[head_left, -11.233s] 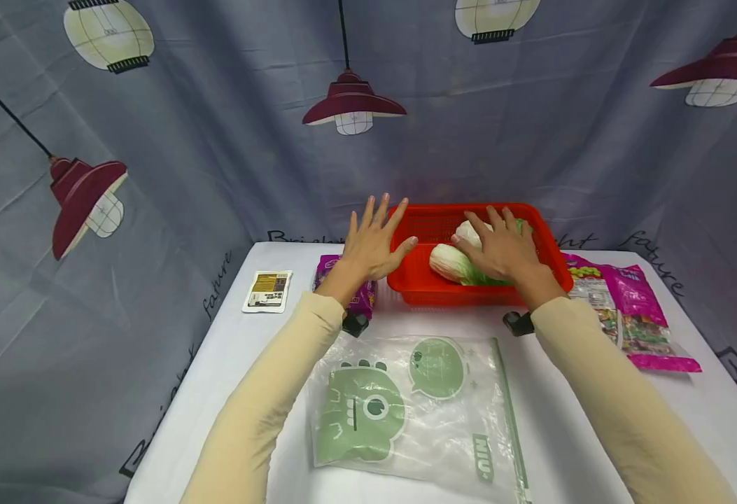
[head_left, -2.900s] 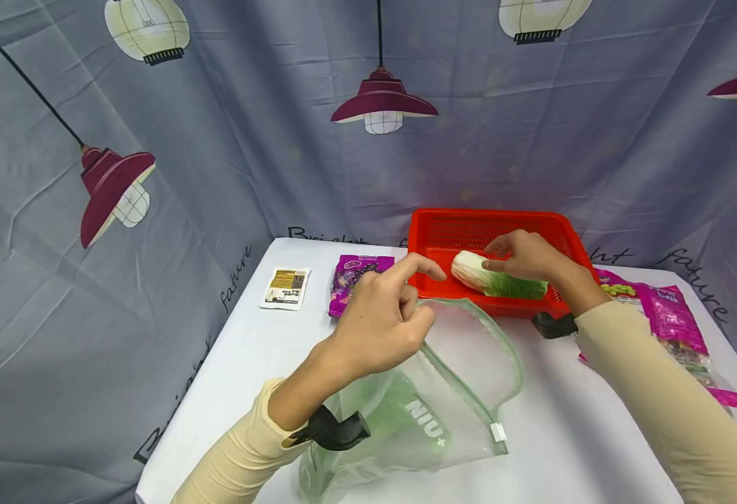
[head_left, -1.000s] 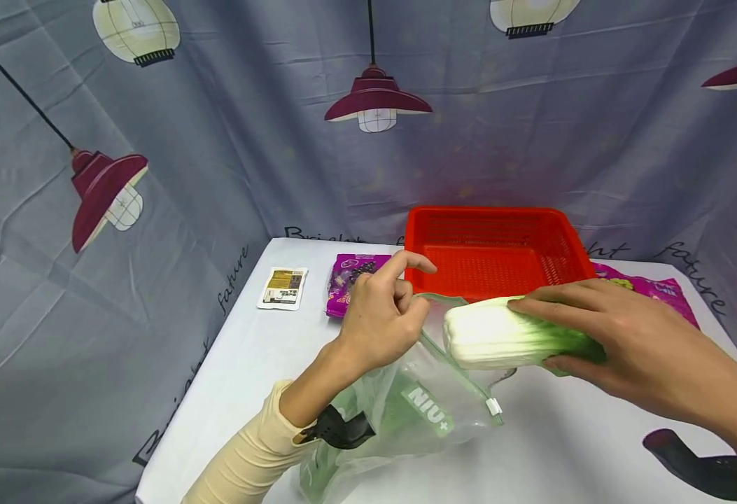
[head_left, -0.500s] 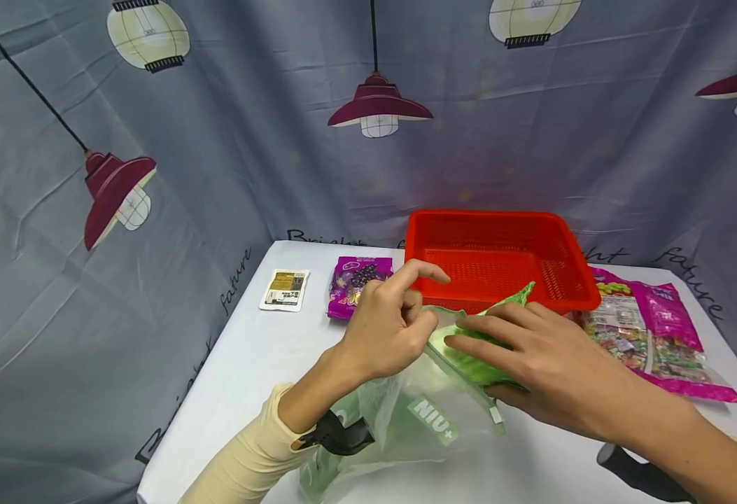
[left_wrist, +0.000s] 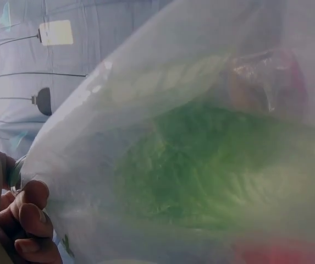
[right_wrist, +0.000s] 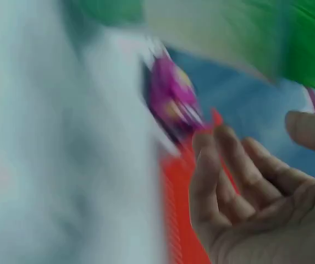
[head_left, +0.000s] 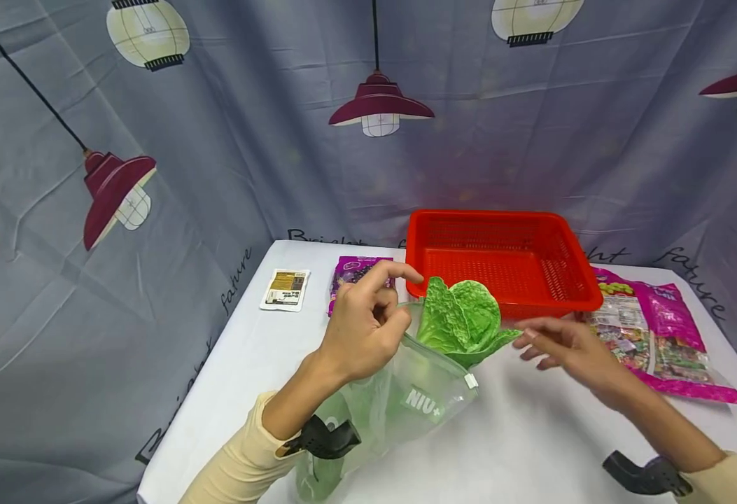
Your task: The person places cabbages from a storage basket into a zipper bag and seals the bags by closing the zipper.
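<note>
My left hand (head_left: pixel 365 325) pinches the rim of a clear plastic zip bag (head_left: pixel 425 402) with green print, keeping its mouth up. In the left wrist view, curled fingers (left_wrist: pixel 35 217) hold the bag's edge. A napa cabbage (head_left: pixel 462 322) stands leaf end up in the bag's mouth, its lower part inside the film. My right hand (head_left: pixel 572 353) is just right of the leaves, close to an outer leaf tip; contact cannot be made out. In the right wrist view, the right hand's fingers (right_wrist: pixel 250 176) are loosely bent around nothing.
Behind the bag stands a red plastic basket (head_left: pixel 500 304) with nothing visible inside. A purple snack bag (head_left: pixel 337 280) lies behind the left hand, with a small white packet (head_left: pixel 285 290) further left. A large pink candy bag (head_left: pixel 664 336) lies at right.
The right hand took the cabbage from the basket and brought it leaf end up into the bag's mouth. Since half a second ago, it has let go and drawn back right.
</note>
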The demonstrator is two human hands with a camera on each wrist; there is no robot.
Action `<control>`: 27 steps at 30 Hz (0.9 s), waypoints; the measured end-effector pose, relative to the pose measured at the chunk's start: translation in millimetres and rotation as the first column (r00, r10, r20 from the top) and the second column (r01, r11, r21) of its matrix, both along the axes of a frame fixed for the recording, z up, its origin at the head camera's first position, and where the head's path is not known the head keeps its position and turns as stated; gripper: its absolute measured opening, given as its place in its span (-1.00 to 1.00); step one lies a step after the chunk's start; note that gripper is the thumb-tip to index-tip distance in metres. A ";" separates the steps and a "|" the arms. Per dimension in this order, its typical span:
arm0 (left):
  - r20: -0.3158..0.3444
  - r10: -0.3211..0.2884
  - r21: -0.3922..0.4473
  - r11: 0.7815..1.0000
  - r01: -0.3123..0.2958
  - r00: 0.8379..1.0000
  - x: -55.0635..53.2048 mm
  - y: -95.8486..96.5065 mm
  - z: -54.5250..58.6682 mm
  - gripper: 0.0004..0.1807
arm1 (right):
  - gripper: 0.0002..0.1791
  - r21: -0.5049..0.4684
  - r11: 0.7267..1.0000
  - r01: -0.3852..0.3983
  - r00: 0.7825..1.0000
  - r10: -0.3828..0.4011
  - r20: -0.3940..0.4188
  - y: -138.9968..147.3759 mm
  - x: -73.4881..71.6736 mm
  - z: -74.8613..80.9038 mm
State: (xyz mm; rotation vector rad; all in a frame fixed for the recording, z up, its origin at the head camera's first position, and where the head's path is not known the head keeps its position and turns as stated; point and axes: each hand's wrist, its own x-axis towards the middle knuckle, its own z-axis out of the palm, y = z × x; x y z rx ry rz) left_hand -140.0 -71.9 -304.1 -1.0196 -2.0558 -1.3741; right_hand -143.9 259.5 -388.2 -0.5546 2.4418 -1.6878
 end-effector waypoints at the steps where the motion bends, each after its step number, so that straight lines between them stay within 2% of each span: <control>1: 0.000 -0.005 0.001 1.000 0.005 1.000 0.8 -0.4 -0.2 -0.57 | -0.70 -0.065 0.995 -0.081 0.988 0.089 0.125 -3.9 -1.7 -12.8; 2: -0.001 -0.010 0.002 1.000 0.010 1.000 1.6 -0.6 0.0 -0.57 | -0.67 -0.150 0.978 -0.146 0.955 0.179 0.238 -9.4 -1.8 -23.0; 3: -0.003 -0.018 0.003 1.000 0.018 1.000 2.6 -0.6 0.2 -0.57 | -0.66 -0.248 0.948 -0.197 0.907 0.273 0.320 -15.6 -1.3 -30.5; 4: -0.005 -0.027 0.005 1.000 0.027 1.000 3.5 -0.3 0.6 -0.57 | -0.66 -0.338 0.915 -0.222 0.866 0.344 0.362 -21.4 0.0 -34.8; 6: -0.008 -0.042 0.011 0.999 0.042 0.999 5.2 -0.1 1.2 -0.57 | -0.63 -0.517 0.818 -0.254 0.798 0.479 0.366 -31.4 3.5 -37.8; 8: -0.010 -0.059 0.019 0.998 0.059 0.998 6.7 0.0 1.6 -0.57 | -0.59 -0.632 0.729 -0.262 0.762 0.558 0.328 -39.0 8.0 -34.3; 9: -0.010 -0.066 0.022 0.998 0.066 0.998 7.3 0.0 2.0 -0.57 | -0.57 -0.662 0.700 -0.268 0.754 0.580 0.308 -41.9 9.4 -31.3; 10: -0.008 -0.072 0.025 0.997 0.072 0.997 7.8 -0.2 1.9 -0.57 | -0.56 -0.674 0.687 -0.272 0.755 0.587 0.293 -44.5 10.9 -28.1; 11: -0.007 -0.078 0.026 0.997 0.078 0.997 8.2 -0.5 1.8 -0.57 | -0.55 -0.673 0.687 -0.275 0.762 0.582 0.282 -46.7 12.2 -24.6; 12: -0.006 -0.082 0.025 0.996 0.082 0.997 8.7 -0.9 1.8 -0.57 | -0.56 -0.652 0.710 -0.267 0.776 0.560 0.291 -48.8 13.6 -20.4; 15: -0.006 -0.081 0.034 0.996 0.081 0.997 9.7 -4.2 4.5 -0.57 | -0.67 -0.517 0.829 -0.211 0.844 0.422 0.332 -54.2 18.1 -3.4; 17: 0.000 -0.063 0.059 0.996 0.063 0.998 11.2 -9.2 9.9 -0.56 | -0.72 -0.442 0.877 -0.189 0.883 0.349 0.315 -54.8 20.4 11.9; 19: 0.005 -0.029 0.093 0.995 0.028 1.000 13.9 -16.5 18.5 -0.56 | -0.73 -0.380 0.909 -0.171 0.924 0.282 0.258 -52.9 22.8 31.3; 20: 0.004 -0.003 0.109 0.994 0.003 1.000 15.6 -20.6 23.4 -0.55 | -0.72 -0.363 0.916 -0.170 0.941 0.261 0.218 -51.2 23.9 41.7; 24: 0.001 0.078 0.080 0.994 -0.077 0.997 20.8 -34.9 40.8 -0.54 | -0.59 -0.314 0.932 -0.179 0.973 0.216 0.087 -41.8 31.8 81.7; 27: -0.002 0.099 0.002 0.995 -0.099 0.995 17.7 -39.8 46.5 -0.55 | -0.62 -0.320 0.931 -0.174 0.976 0.206 0.071 -32.4 40.7 100.2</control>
